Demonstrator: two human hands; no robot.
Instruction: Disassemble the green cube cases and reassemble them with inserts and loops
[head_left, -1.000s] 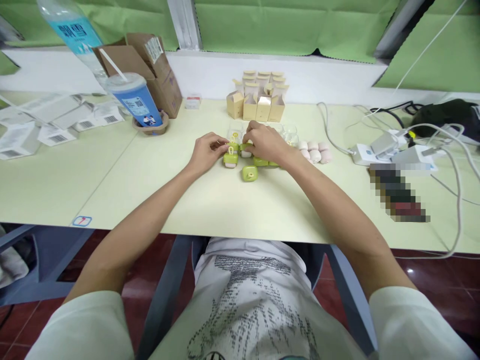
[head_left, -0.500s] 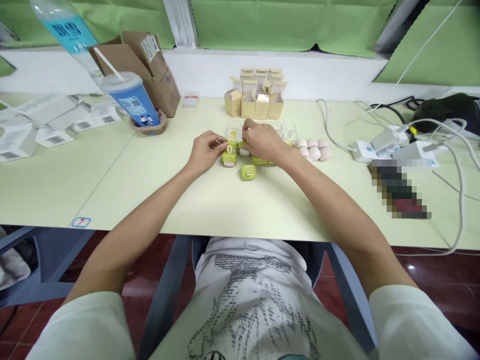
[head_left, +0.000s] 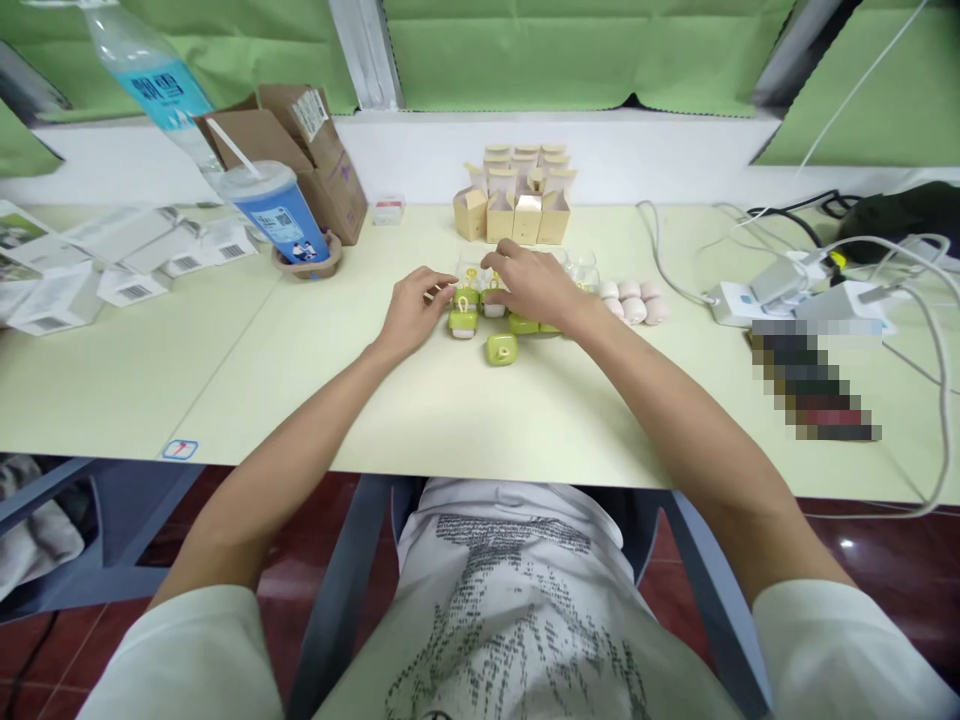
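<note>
My left hand (head_left: 415, 312) rests beside a cluster of small pieces with green lids and yellow loops. Its fingers are apart, with the tips close to a green-lidded piece with a pale pink base (head_left: 463, 322). Over the cluster, my right hand (head_left: 536, 285) is bent with thumb and forefinger apart, around another green-lidded piece with a yellow loop (head_left: 493, 303). Nearer to me, a green lid-like piece (head_left: 502, 350) lies separately. Clear plastic cups (head_left: 585, 268) stand behind my right hand, which partly hides more green pieces.
Pale pink rounded pieces (head_left: 632, 301) sit to the right. Open yellow cartons (head_left: 527, 215) stand at the back. On the left are a blue drink cup (head_left: 281, 222), a cardboard box (head_left: 334, 180), a bottle (head_left: 161, 90) and white boxes (head_left: 135, 285). A power strip (head_left: 739, 303) with cables lies right.
My right hand's thumb and forefinger have spread slightly, showing more of the green-lidded piece and its loop. My left hand has barely moved. The whole view has shifted a little.
</note>
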